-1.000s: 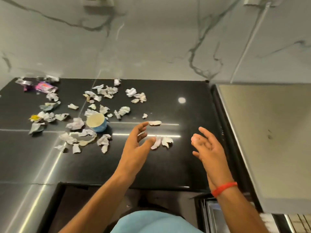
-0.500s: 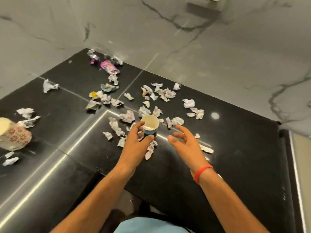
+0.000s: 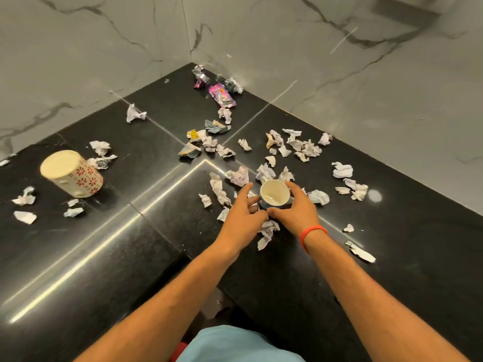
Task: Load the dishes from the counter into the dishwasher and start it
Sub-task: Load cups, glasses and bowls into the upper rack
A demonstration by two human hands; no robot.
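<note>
A small blue cup [image 3: 274,195] with a cream inside stands upright on the black counter [image 3: 162,231], among scraps of crumpled paper. My right hand [image 3: 296,212] wraps it from the right, thumb in front and fingers behind the rim. My left hand [image 3: 241,218] lies just left of the cup with its fingers spread and holds nothing; whether it touches the cup I cannot tell. A larger cream mug with red flowers [image 3: 74,176] stands at the counter's left. No dishwasher is in view.
Several crumpled paper scraps [image 3: 303,147] and a purple wrapper [image 3: 222,96] litter the counter up to the corner. Grey marble walls [image 3: 339,74] close it at the back and left. The counter's front edge [image 3: 188,259] steps inward near my body.
The view has swung left, bringing the flowered mug into sight. Both hands have moved in on the small cup, and my right hand has closed around it.
</note>
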